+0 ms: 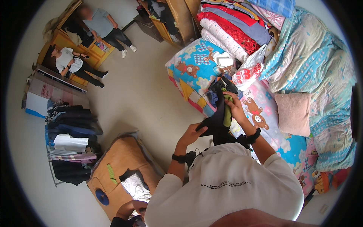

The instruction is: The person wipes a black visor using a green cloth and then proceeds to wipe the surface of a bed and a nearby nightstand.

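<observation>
In front of my body I hold up a black garment (217, 126) between both hands, at the edge of a bed. My left hand (191, 135) is closed on its left side, fingers pinching the dark cloth. Closed at the upper right, my right hand (236, 107) grips the garment by a yellow-green part (227, 113); I cannot tell whether that green piece belongs to the black cloth or lies against it. Just beyond my right hand, dark clothes (225, 84) lie bunched on the bed beside a white plastic bag with red print (244, 77).
The bed's bear-patterned cover (261, 113) bears a pink cushion (293, 113), folded bedding (234, 34) and a crumpled teal quilt (314, 68). Behind my left side, someone's arm (128, 208) reaches over an orange bed (128, 155). A clothes rack (73, 143) and two people stand farther left.
</observation>
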A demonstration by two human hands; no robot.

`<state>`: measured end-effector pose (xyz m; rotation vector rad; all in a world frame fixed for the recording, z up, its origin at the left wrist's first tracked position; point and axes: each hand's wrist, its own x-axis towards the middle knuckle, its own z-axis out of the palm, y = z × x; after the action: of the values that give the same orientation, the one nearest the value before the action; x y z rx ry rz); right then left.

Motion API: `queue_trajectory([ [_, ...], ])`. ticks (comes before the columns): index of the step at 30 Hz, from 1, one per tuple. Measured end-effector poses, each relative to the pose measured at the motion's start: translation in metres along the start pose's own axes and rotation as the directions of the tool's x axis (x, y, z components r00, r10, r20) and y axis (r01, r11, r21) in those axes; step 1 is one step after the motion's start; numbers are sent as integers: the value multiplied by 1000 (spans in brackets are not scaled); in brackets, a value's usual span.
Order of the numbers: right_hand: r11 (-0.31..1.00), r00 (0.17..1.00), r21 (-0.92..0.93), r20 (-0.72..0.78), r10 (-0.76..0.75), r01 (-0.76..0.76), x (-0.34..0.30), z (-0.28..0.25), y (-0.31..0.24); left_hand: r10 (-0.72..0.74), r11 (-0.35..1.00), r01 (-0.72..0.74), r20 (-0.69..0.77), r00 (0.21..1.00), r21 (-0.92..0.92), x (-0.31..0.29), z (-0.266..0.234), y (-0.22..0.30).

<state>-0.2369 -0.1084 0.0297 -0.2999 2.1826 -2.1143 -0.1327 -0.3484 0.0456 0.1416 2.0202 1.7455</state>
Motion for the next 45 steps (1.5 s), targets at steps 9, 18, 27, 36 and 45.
queue_trajectory([
  [9,859,918,-323,145,-369,396,-13,-1,-71,96,988,-116,183,978,100,-3,24,-9],
  [18,978,955,-38,212,208,-205,-19,-36,37,-45,944,-132,517,855,301,17,20,13],
  [27,826,911,-513,182,371,-234,-43,-77,70,36,999,-50,528,849,12,38,22,3],
  [36,846,997,-533,56,59,-20,-83,-122,22,-11,999,33,627,779,-22,66,56,11],
  [45,805,968,-540,89,-235,246,-123,-94,-52,9,996,53,680,733,-70,77,72,12],
])
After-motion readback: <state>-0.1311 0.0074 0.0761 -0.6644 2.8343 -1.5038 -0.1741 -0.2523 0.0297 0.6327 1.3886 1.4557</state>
